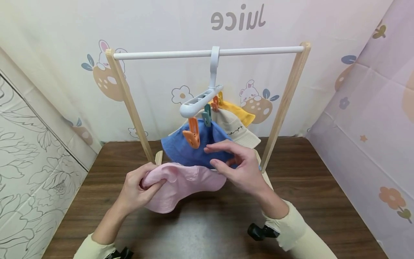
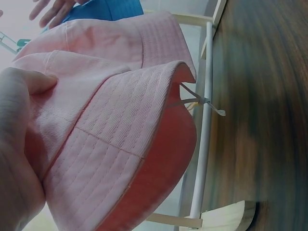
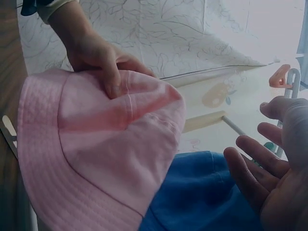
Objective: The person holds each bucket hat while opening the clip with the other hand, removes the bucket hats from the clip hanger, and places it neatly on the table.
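My left hand [image 1: 139, 187] grips a pink bucket hat [image 1: 181, 183] by its crown, thumb in front and the other fingers behind the cloth. In the left wrist view the stitched brim of the pink hat [image 2: 110, 110] faces the camera. My right hand [image 1: 240, 165], fingers spread and slightly bent, holds nothing and overlaps a blue bucket hat [image 1: 184, 147]. That hat hangs from a teal clip [image 1: 207, 116] on a light grey hanger [image 1: 202, 100]. In front of it an orange clip [image 1: 193, 135] dangles from the hanger's near end, with no hat in it.
Behind the blue hat hang a beige hat [image 1: 237, 127] and a yellow hat [image 1: 237, 111] from clips. The hanger hooks over a white rod [image 1: 161, 54] between wooden posts [image 1: 286, 108]. The rack stands on a dark wooden table [image 1: 307, 201], with printed curtains [image 1: 155, 21] around.
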`<action>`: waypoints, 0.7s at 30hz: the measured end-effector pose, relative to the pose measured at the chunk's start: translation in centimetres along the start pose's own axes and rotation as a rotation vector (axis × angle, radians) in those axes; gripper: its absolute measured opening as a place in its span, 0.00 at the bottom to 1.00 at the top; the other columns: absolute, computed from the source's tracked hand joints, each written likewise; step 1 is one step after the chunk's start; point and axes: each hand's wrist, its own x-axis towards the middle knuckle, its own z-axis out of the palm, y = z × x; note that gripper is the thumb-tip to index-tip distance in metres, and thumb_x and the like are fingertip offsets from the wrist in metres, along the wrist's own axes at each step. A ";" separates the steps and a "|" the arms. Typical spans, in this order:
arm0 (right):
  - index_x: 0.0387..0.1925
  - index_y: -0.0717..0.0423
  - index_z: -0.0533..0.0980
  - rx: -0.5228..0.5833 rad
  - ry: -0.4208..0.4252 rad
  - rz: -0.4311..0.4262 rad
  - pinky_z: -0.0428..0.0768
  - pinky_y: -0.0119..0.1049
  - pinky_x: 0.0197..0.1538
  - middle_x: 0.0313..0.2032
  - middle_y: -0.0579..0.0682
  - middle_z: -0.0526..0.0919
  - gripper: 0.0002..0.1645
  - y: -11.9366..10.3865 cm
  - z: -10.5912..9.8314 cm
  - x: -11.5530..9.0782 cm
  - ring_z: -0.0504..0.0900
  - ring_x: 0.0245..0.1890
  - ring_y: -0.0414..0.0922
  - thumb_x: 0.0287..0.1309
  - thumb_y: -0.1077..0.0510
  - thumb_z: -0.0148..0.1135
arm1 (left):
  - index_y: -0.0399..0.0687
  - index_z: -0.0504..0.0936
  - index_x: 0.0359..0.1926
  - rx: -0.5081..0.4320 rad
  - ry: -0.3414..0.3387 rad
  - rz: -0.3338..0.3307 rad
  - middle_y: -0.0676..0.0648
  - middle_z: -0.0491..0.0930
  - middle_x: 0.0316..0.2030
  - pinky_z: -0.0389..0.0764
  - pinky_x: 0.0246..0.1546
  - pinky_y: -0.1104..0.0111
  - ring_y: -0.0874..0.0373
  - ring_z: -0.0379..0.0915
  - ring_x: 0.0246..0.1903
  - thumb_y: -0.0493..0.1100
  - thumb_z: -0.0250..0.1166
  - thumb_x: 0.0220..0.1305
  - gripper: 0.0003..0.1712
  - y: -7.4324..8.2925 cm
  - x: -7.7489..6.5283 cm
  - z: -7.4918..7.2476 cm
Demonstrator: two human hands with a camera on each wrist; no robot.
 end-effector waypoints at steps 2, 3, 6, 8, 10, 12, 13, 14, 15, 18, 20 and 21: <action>0.58 0.63 0.87 -0.011 0.008 0.010 0.87 0.32 0.31 0.53 0.62 0.94 0.21 0.0 -0.2 -0.2 0.93 0.55 0.39 0.64 0.75 0.72 | 0.39 0.88 0.46 0.001 0.002 0.003 0.45 0.88 0.33 0.79 0.41 0.73 0.67 0.79 0.35 0.53 0.73 0.77 0.20 -0.1 -0.1 -0.2; 0.58 0.64 0.87 -0.013 0.012 0.012 0.87 0.32 0.31 0.54 0.62 0.94 0.21 0.0 -0.3 -0.2 0.93 0.56 0.38 0.65 0.74 0.72 | 0.39 0.88 0.46 0.000 0.003 0.006 0.45 0.88 0.33 0.79 0.41 0.73 0.67 0.79 0.35 0.53 0.73 0.77 0.19 -0.1 -0.1 -0.3; 0.59 0.63 0.87 -0.020 0.019 0.021 0.87 0.32 0.32 0.54 0.62 0.93 0.20 -0.1 -0.6 -0.4 0.92 0.56 0.35 0.67 0.74 0.71 | 0.38 0.88 0.46 -0.006 0.007 0.009 0.45 0.88 0.34 0.79 0.43 0.75 0.67 0.80 0.36 0.48 0.76 0.74 0.16 -0.1 -0.1 -0.6; 0.59 0.62 0.88 -0.023 0.022 0.015 0.86 0.31 0.32 0.54 0.57 0.94 0.20 -0.1 -0.8 -0.5 0.91 0.56 0.35 0.68 0.73 0.70 | 0.37 0.88 0.46 -0.009 0.011 0.004 0.44 0.89 0.35 0.80 0.44 0.76 0.68 0.81 0.37 0.45 0.78 0.72 0.14 -0.1 -0.2 -0.8; 0.59 0.62 0.88 -0.026 0.026 0.012 0.86 0.31 0.32 0.54 0.50 0.95 0.20 -0.1 -0.9 -0.5 0.91 0.56 0.35 0.68 0.73 0.70 | 0.37 0.88 0.46 -0.011 0.015 0.000 0.44 0.89 0.35 0.80 0.45 0.77 0.68 0.81 0.37 0.40 0.80 0.69 0.13 -0.1 -0.2 -1.0; 0.59 0.62 0.88 -0.027 0.031 -0.001 0.86 0.31 0.32 0.55 0.42 0.95 0.20 -0.1 -1.1 -0.6 0.91 0.56 0.36 0.68 0.74 0.70 | 0.37 0.88 0.46 -0.012 0.017 -0.003 0.44 0.89 0.34 0.80 0.45 0.77 0.69 0.81 0.37 0.38 0.81 0.67 0.12 -0.1 -0.2 -1.1; 0.59 0.62 0.88 -0.025 0.034 -0.008 0.87 0.31 0.32 0.55 0.39 0.94 0.20 -0.1 -1.2 -0.6 0.91 0.56 0.36 0.68 0.74 0.70 | 0.37 0.88 0.46 -0.012 0.017 -0.003 0.44 0.89 0.34 0.80 0.44 0.77 0.69 0.81 0.37 0.37 0.81 0.67 0.12 -0.1 -0.2 -1.2; 0.59 0.62 0.88 -0.021 0.036 -0.015 0.87 0.31 0.32 0.55 0.37 0.94 0.20 0.0 -1.2 -0.7 0.91 0.55 0.36 0.68 0.74 0.70 | 0.37 0.88 0.46 -0.012 0.017 -0.001 0.45 0.88 0.34 0.80 0.44 0.77 0.69 0.80 0.36 0.36 0.81 0.66 0.12 -0.1 -0.2 -1.3; 0.58 0.63 0.87 -0.015 0.039 -0.022 0.88 0.31 0.32 0.55 0.36 0.94 0.20 0.0 -1.3 -0.7 0.92 0.55 0.37 0.68 0.74 0.70 | 0.37 0.88 0.46 -0.011 0.017 0.001 0.45 0.88 0.34 0.80 0.44 0.77 0.69 0.80 0.36 0.36 0.81 0.65 0.12 -0.1 -0.2 -1.4; 0.58 0.65 0.87 -0.003 0.043 -0.028 0.89 0.32 0.31 0.54 0.36 0.93 0.19 0.1 -1.5 -0.9 0.93 0.53 0.40 0.67 0.75 0.71 | 0.37 0.89 0.46 -0.012 0.010 0.003 0.45 0.89 0.34 0.80 0.46 0.78 0.70 0.81 0.37 0.38 0.81 0.68 0.12 -0.1 -0.1 -1.6; 0.57 0.66 0.87 -0.007 0.045 -0.015 0.89 0.33 0.31 0.54 0.35 0.93 0.19 0.1 -1.7 -1.0 0.93 0.51 0.41 0.67 0.75 0.71 | 0.37 0.89 0.46 -0.016 0.008 0.005 0.45 0.89 0.34 0.80 0.47 0.79 0.70 0.81 0.38 0.41 0.80 0.70 0.13 -0.1 -0.1 -1.9; 0.57 0.66 0.87 -0.013 0.046 -0.004 0.89 0.33 0.31 0.54 0.34 0.93 0.19 0.1 -1.8 -1.1 0.93 0.50 0.42 0.67 0.75 0.71 | 0.37 0.89 0.46 -0.019 0.006 0.006 0.45 0.89 0.34 0.80 0.47 0.79 0.70 0.81 0.38 0.43 0.79 0.71 0.14 -0.1 -0.2 -2.0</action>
